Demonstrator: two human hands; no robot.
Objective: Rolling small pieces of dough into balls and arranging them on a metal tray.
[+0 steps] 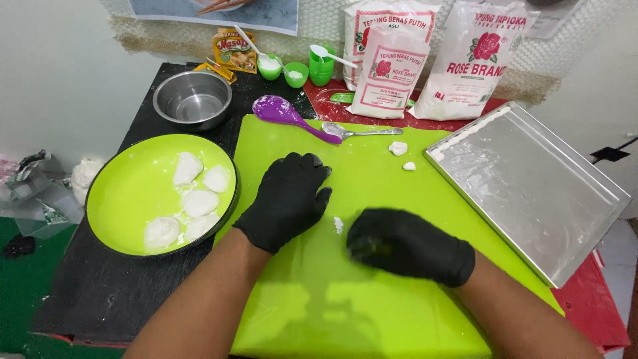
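Both my hands wear black gloves and lie palm down on a lime green cutting mat [372,292]. My left hand [287,198] rests flat with fingers together, pressing on the mat. My right hand [407,244] is laid sideways across the mat, fingers pointing left. Between the two hands a small bit of white dough [337,225] shows; whether more dough lies under the palms is hidden. Two small white dough pieces [399,148] sit on the mat farther back.
A lime green plate [126,199] at left holds several white dough lumps. A metal baking tray [538,193] lies at right with dough pieces along its far rim. Behind: steel bowl [193,100], purple spoon [286,114], metal spoon [359,131], white flour bags [425,60], green cups [321,66].
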